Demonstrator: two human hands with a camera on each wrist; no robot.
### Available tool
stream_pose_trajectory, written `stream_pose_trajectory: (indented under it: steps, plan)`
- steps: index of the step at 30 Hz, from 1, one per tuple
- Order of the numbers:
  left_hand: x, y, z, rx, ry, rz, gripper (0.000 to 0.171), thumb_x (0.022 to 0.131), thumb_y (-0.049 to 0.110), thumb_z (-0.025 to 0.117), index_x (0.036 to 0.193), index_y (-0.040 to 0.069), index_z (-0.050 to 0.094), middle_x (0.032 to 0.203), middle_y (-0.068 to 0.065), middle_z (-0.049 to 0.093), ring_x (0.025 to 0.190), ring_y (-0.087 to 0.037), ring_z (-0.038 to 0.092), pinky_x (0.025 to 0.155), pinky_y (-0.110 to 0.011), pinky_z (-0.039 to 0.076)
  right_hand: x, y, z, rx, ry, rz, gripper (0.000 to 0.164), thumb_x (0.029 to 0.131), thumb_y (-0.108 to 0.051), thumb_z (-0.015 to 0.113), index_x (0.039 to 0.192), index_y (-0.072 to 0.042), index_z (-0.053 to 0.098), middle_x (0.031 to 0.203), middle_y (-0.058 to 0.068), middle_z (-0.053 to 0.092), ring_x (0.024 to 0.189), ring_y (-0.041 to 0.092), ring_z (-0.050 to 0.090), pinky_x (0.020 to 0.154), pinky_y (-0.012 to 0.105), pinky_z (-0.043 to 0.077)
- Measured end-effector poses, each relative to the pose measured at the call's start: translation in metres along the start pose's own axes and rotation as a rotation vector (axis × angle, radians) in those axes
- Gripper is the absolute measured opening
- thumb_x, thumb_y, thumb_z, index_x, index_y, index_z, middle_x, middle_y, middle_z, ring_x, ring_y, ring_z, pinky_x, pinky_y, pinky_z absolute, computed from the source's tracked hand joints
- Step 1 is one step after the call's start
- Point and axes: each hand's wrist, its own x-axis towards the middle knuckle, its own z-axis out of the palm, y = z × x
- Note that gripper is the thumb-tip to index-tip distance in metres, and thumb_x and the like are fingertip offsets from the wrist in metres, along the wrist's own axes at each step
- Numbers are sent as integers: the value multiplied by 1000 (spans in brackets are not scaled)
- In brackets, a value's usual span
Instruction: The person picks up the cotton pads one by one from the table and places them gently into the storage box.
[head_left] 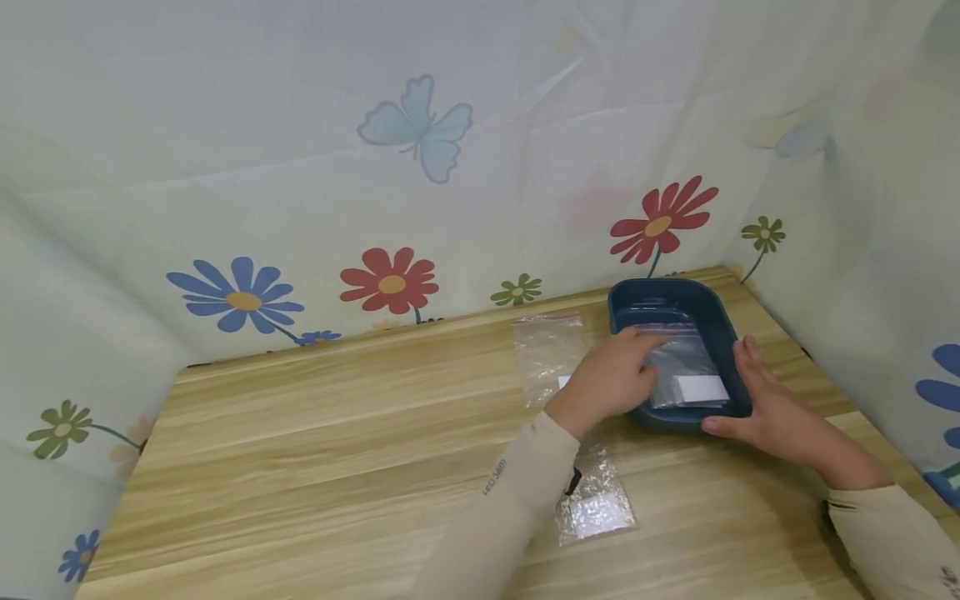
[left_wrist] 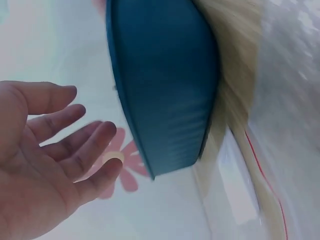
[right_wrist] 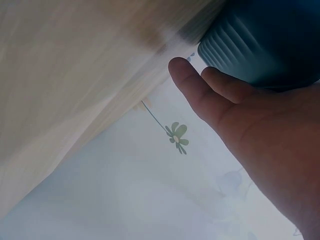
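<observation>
A dark blue plastic tray with rounded corners stands at the right of the table. Inside it lies a clear zip bag with a white label near its bottom edge. My left hand reaches over the tray's left rim, index finger stretched above the bag's zip end. Its fingers are loosely spread and hold nothing in the left wrist view. My right hand rests against the tray's right near corner, thumb along the front wall and straight fingers along the right side.
Two more clear zip bags lie on the wood-grain table: a far bag left of the tray, partly behind my left hand, and a near bag with a white label beside my left sleeve. A flower-printed cloth encloses the table.
</observation>
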Motion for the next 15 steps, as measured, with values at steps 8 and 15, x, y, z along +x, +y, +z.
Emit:
stream_pose_trajectory:
  steps: [8, 15]
  plan:
    - [-48, -19, -12, 15, -35, -65, 33, 102, 15, 54, 133, 14, 66, 129, 1, 66, 116, -11, 60, 95, -24, 47, 0, -2, 1, -10, -12, 31, 127, 86, -48, 78, 156, 2, -16, 160, 25, -26, 138, 66, 7, 100, 79, 20]
    - [-88, -40, -14, 97, -84, -216, 12, 95, 10, 61, 96, 12, 73, 87, 2, 68, 77, -12, 62, 65, -29, 52, 1, 0, 1, -13, -13, 41, 128, 85, -50, 78, 156, -1, -17, 160, 21, -28, 138, 66, 8, 99, 79, 22]
